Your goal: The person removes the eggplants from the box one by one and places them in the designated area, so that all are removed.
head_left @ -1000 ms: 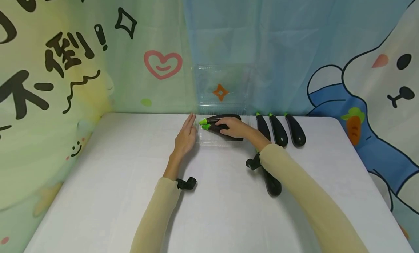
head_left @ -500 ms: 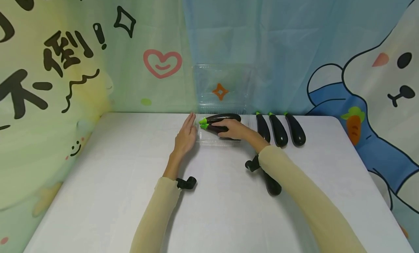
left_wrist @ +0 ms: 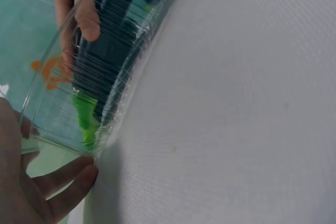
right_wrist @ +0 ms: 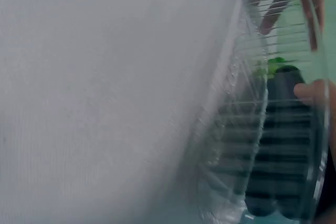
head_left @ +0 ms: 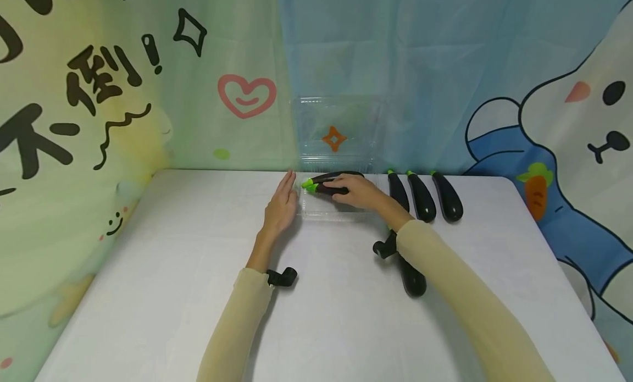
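Note:
A clear plastic box (head_left: 328, 215) lies at the back of the table, its transparent lid (head_left: 341, 103) raised behind it. My left hand (head_left: 280, 209) rests along the box's left side with straight fingers; in the left wrist view its fingertips (left_wrist: 86, 174) touch the box corner. Inside, my right hand (head_left: 361, 191) grips a dark eggplant (head_left: 332, 189) with a bright green stem end. A second eggplant (head_left: 323, 178) lies just behind it, pointing the same way. My right hand covers the thick ends of both in the head view.
Three eggplants stand in a row right of the box: the near one (head_left: 398, 191), a middle one (head_left: 422, 199) and an outer one (head_left: 447, 198). Another eggplant (head_left: 414, 280) lies closer, partly under my right wrist. A printed curtain (head_left: 425, 85) hangs behind the table's back edge.
The gripped eggplant has shifted back and turned, so it lies closer alongside the other one in the box. My right hand moved with it; my left hand stays in place.

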A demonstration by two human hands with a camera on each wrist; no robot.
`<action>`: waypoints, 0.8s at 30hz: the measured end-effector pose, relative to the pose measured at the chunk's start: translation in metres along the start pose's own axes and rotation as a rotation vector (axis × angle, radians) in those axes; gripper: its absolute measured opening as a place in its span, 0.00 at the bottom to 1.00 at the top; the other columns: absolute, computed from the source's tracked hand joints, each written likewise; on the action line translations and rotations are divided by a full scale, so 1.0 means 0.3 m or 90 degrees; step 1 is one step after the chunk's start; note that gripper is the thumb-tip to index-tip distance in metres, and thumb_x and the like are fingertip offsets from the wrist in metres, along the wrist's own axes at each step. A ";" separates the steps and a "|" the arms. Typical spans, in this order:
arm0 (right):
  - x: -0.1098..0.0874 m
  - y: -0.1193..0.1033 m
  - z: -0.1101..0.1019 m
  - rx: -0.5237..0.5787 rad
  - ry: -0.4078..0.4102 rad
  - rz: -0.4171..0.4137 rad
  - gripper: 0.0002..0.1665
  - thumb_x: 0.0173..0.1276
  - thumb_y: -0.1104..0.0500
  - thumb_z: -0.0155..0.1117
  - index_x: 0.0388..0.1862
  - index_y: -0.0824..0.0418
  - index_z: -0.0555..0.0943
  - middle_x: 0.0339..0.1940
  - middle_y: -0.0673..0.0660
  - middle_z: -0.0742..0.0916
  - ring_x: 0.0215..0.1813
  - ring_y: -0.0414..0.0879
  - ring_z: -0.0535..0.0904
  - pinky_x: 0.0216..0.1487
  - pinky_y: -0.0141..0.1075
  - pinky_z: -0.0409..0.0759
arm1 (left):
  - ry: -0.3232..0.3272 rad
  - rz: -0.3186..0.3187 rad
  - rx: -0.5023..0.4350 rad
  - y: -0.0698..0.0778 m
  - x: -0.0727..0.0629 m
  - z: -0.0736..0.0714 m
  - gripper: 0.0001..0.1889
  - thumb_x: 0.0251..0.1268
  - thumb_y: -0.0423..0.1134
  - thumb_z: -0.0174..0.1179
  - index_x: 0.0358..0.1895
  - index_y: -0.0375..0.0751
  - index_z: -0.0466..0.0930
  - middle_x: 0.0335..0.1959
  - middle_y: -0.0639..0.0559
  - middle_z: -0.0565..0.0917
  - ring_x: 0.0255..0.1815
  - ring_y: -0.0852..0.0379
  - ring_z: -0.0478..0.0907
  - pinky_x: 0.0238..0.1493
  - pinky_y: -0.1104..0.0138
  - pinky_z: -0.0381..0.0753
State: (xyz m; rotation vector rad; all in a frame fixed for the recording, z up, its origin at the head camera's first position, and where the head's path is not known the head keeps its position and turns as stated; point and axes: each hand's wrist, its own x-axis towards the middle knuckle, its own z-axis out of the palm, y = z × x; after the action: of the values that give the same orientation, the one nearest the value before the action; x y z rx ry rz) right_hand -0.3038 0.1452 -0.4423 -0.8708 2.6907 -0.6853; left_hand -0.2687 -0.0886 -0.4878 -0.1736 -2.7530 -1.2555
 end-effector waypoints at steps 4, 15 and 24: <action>-0.015 -0.013 -0.020 -0.038 -0.009 0.028 0.29 0.71 0.53 0.59 0.70 0.48 0.71 0.66 0.59 0.76 0.62 0.57 0.76 0.58 0.54 0.76 | 0.003 0.001 0.002 0.003 0.000 -0.003 0.28 0.74 0.41 0.36 0.75 0.48 0.58 0.78 0.56 0.57 0.77 0.49 0.59 0.67 0.40 0.66; -0.059 -0.036 -0.041 -0.026 0.069 0.074 0.27 0.70 0.48 0.60 0.68 0.42 0.74 0.64 0.57 0.79 0.53 0.55 0.81 0.38 0.45 0.79 | -0.003 -0.003 0.004 0.001 -0.003 -0.002 0.28 0.74 0.41 0.35 0.76 0.48 0.57 0.79 0.56 0.57 0.77 0.49 0.59 0.67 0.40 0.65; -0.099 -0.042 -0.054 0.040 0.160 0.113 0.26 0.68 0.50 0.62 0.66 0.45 0.76 0.64 0.59 0.79 0.24 0.50 0.75 0.21 0.37 0.64 | 0.004 0.001 0.008 0.004 -0.003 -0.002 0.28 0.73 0.42 0.35 0.75 0.48 0.58 0.78 0.57 0.57 0.76 0.49 0.60 0.66 0.40 0.67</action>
State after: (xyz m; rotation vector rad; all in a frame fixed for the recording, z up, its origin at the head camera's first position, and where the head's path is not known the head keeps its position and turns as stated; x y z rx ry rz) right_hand -0.2796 0.1599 -0.4200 -0.5541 2.9017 -0.8836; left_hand -0.2675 -0.0883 -0.4867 -0.1691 -2.7541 -1.2360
